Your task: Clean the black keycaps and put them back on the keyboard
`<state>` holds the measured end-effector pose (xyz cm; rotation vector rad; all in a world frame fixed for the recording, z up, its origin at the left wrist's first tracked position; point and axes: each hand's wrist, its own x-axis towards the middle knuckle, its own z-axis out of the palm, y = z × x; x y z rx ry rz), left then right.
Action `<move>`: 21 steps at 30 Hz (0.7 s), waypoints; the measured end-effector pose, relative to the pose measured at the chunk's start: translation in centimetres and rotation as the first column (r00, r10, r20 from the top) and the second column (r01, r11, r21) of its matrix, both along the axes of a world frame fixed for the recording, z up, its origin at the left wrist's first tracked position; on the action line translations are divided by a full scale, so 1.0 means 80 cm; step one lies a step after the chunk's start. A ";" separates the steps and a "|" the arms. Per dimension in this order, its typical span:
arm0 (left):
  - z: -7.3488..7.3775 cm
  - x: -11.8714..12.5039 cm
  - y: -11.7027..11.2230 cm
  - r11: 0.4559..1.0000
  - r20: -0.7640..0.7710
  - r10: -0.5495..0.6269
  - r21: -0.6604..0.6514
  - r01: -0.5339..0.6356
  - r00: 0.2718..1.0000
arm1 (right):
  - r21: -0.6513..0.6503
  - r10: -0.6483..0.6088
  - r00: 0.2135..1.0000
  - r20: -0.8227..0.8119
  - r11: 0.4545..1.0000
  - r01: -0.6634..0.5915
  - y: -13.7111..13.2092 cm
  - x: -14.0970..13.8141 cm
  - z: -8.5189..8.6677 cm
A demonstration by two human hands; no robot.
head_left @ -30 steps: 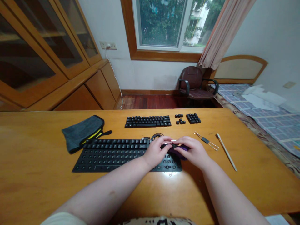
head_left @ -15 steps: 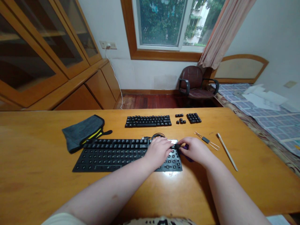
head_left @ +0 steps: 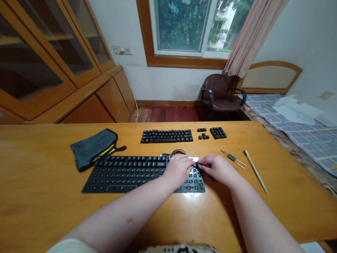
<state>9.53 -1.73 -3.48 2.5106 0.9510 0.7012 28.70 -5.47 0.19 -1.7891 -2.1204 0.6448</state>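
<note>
A black keyboard (head_left: 116,181) lies on the desk. Keycaps fill its top rows, while bare switch positions show across most of the rest. My left hand (head_left: 177,170) rests over its right part, fingers stretched toward the top right corner. At that corner my right hand (head_left: 217,167) pinches a small black keycap (head_left: 198,164) against the board, mostly hidden by fingertips. A purple item (head_left: 211,176) shows under my right hand; its kind is hidden. Behind my left hand lies a coiled black cable (head_left: 178,152) with a USB plug (head_left: 163,155).
Loose black keycaps stand at the back in a main block (head_left: 166,136), small clusters (head_left: 203,136) and a number-pad block (head_left: 218,133). A wire keycap puller (head_left: 231,157) and white stick (head_left: 255,171) lie right. A grey cloth (head_left: 93,149) with yellow lining lies left.
My right fingertips have shifted slightly left and closer to the board, and the keycap shows less between them. My left hand stays in place.
</note>
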 end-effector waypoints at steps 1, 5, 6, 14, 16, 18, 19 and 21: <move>0.000 0.000 0.000 1.000 0.003 0.000 -0.001 0.000 1.000 | 0.003 -0.002 1.000 0.003 1.000 0.002 0.000 -0.001 0.000; -0.002 0.001 0.000 1.000 0.016 0.006 -0.007 -0.005 1.000 | 0.015 -0.015 1.000 0.016 1.000 0.014 -0.001 -0.002 0.002; -0.002 0.001 0.000 1.000 0.018 0.008 -0.009 -0.008 1.000 | 0.017 -0.015 1.000 0.019 1.000 0.015 -0.002 -0.003 0.003; 0.001 0.001 0.000 1.000 0.001 0.000 -0.017 0.000 1.000 | 0.027 -0.031 0.999 0.033 0.999 0.030 -0.001 -0.003 -0.001; 0.003 0.001 -0.002 1.000 -0.001 -0.021 -0.010 0.021 1.000 | 0.023 -0.050 0.998 0.022 0.999 0.050 -0.001 -0.004 -0.002; 0.006 0.000 -0.003 0.999 -0.010 -0.044 0.000 0.044 0.999 | 0.009 -0.101 0.995 0.001 0.995 0.101 0.000 -0.005 -0.004; 0.007 0.000 -0.004 0.998 -0.019 -0.054 0.005 0.055 0.998 | 0.003 -0.137 0.991 -0.012 0.991 0.137 0.001 -0.005 -0.005; 0.010 0.000 -0.005 0.998 -0.043 -0.067 0.011 0.068 0.997 | -0.011 -0.195 0.979 -0.055 0.981 0.195 0.004 -0.004 -0.009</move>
